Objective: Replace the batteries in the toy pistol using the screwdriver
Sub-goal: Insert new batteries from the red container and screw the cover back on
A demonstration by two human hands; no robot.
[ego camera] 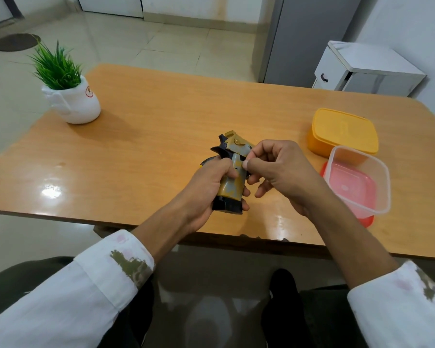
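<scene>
The toy pistol is gold and grey with a dark base, held above the table's near middle with its grip end toward me. My left hand wraps around the grip. My right hand sits against the pistol's right side, thumb and forefinger pinched at the frame; what they pinch is too small to tell. A yellow and grey object, perhaps the screwdriver handle, peeks out behind my left hand on the table. No batteries are visible.
On the wooden table stand a potted green plant at the far left, a shut yellow box at the right, and an open clear container on a red lid beside it. A white cabinet stands beyond the table.
</scene>
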